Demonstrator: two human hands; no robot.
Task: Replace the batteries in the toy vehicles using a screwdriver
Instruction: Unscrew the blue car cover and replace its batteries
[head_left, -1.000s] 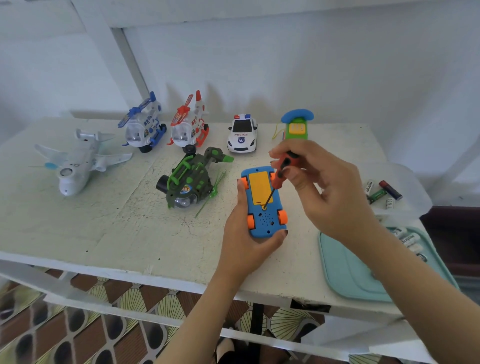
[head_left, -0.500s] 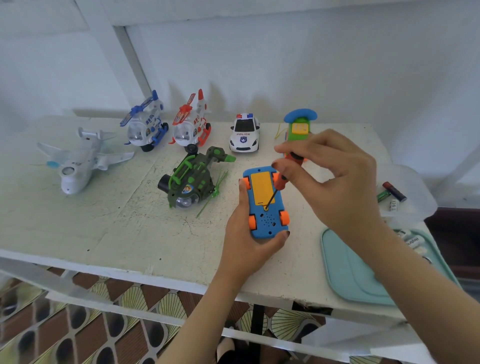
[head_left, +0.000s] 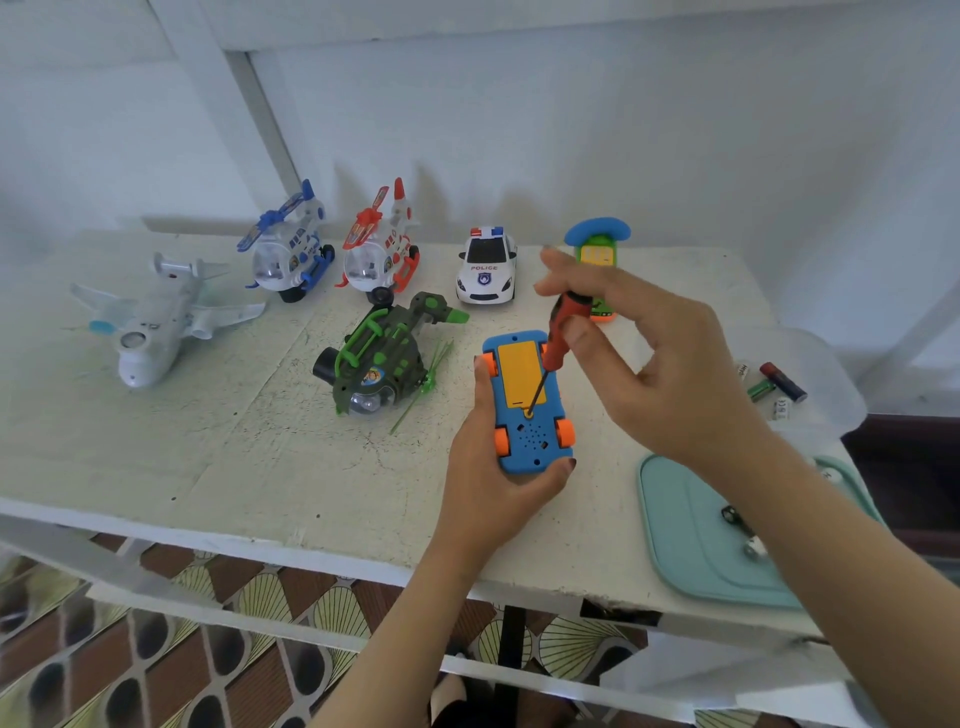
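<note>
At the left of the table (head_left: 208, 441) your white plane (head_left: 156, 322) lies well apart from the work. Toward the middle, the blue helicopter (head_left: 288, 254), the red helicopter (head_left: 382, 249) and the police car (head_left: 487, 270) stand in a row along the wall. The green helicopter (head_left: 382, 364) sits just in front of them. I judge they are parked there to wait their turn.

Your left hand (head_left: 488, 478) cradles the blue car (head_left: 524, 415), which lies belly up near the front edge of the table. Your thumb runs along its left side and your fingertips curl round its near right corner. That hold should stop the car from turning or sliding under the tool. Its yellow battery cover (head_left: 521, 374) is in place and faces you.

Your right hand (head_left: 670, 374) pinches the red handle of the screwdriver (head_left: 563, 327) between thumb and first fingers, with the other fingers loosely spread. A light, high pinch like that suits twirling rather than forcing. The shaft leans down and to the left, and its tip sits at the screw hole at the near end of the cover. Whether the screw is coming out or going in, I cannot tell. Behind that hand stands a green toy (head_left: 597, 254) with a blue top, partly hidden.

Further right, a clear tub (head_left: 831, 374) holds loose batteries (head_left: 779, 382): a red-and-dark one, a green one and something pale. Nearer you, the teal tray (head_left: 685, 551) holds a few small dark and silvery pieces (head_left: 743, 530), partly hidden by your forearm. I cannot tell what they are. The tray looks a sensible place to drop the screw.
</note>
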